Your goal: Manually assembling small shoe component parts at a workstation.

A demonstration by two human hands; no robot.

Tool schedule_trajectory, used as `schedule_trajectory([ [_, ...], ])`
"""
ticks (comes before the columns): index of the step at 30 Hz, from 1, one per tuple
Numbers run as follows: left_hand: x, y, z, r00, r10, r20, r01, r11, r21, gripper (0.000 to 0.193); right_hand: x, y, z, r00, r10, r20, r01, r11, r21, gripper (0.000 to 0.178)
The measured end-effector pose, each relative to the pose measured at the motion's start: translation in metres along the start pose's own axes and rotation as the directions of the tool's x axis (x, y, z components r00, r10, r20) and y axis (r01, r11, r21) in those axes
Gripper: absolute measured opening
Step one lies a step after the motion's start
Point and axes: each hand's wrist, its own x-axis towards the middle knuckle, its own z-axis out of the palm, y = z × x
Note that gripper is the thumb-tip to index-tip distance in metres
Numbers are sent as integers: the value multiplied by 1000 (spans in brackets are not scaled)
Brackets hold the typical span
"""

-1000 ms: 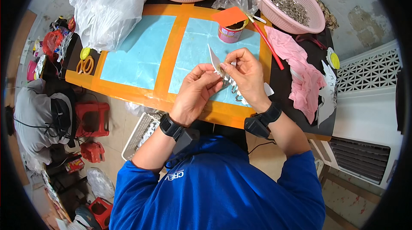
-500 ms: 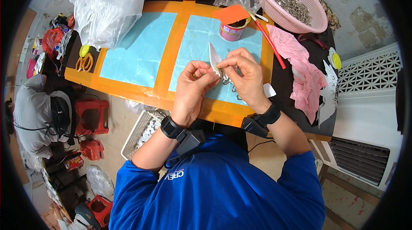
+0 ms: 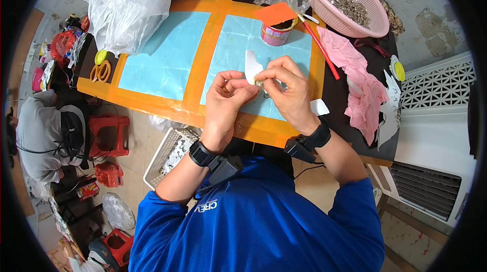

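Note:
Above the blue-and-orange work mat point(image 3: 190, 77), a small flat white piece point(image 3: 252, 66) stands upright between my fingertips. My left hand point(image 3: 224, 100) pinches its lower end from the left. From the other side, the thumb and forefinger of my right hand point(image 3: 289, 89) grip the same end. A small bit of shiny metal shows at the pinch, partly hidden by the fingers. Metal rings point(image 3: 267, 95) lie on the mat just below my hands. Another white piece point(image 3: 319, 106) sits beside my right wrist.
Two pink baskets point(image 3: 350, 27) of metal rings stand at the back. A pink can point(image 3: 276, 34) bears an orange card point(image 3: 275, 14). A red stick point(image 3: 321, 50) and pink cloth point(image 3: 355, 87) lie right; a plastic bag point(image 3: 127, 13) and scissors point(image 3: 101, 71) left. A person point(image 3: 43, 135) sits far left.
The white piece has turned so that its broad face shows more. Both hands keep their pinch and have barely moved. Fewer rings show beneath them.

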Motion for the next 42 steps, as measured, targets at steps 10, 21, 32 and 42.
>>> schedule_trajectory([
  [10,-6,2,-3,998,43,-43,-38,992,120,51,-2,3,-1,987,-56,151,78,986,-147,15],
  [21,-12,12,-6,998,-60,-14,62,978,201,49,4,-5,-17,943,-31,332,44,999,-32,9],
  [32,-8,23,-16,991,-76,112,61,989,136,37,5,10,-29,844,262,468,-472,778,415,32],
  [42,1,28,-16,981,-106,160,59,961,271,36,5,14,-24,935,338,108,-314,646,696,46],
])
